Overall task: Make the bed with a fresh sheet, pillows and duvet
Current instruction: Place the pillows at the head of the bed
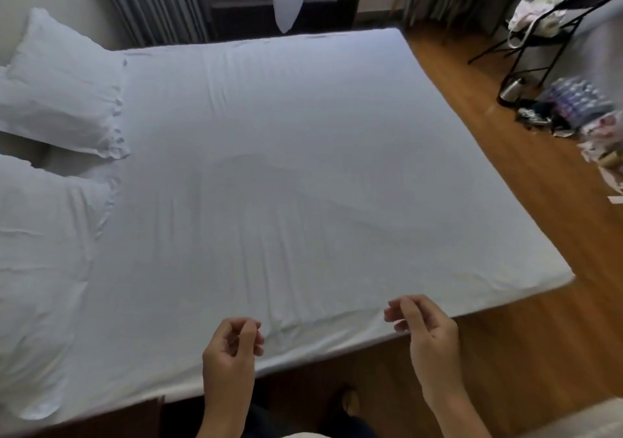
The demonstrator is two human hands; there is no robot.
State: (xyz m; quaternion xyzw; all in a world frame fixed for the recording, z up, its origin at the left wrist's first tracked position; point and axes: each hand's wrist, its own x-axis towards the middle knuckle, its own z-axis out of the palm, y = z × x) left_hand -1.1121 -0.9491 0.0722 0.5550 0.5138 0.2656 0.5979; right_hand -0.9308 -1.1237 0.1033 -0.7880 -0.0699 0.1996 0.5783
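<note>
Two bare hands are hovering over the near edge of the smooth white fitted sheet (286, 167), which is lying stretched flat across the bed. Left hand (232, 346) is hanging with fingers (251, 334) loosely curled, grasping nothing. Right hand (424, 326) is likewise relaxed, fingertips (392, 314) bent and empty. Both plump white pillows (64, 90) are resting at the head end, on the left.
</note>
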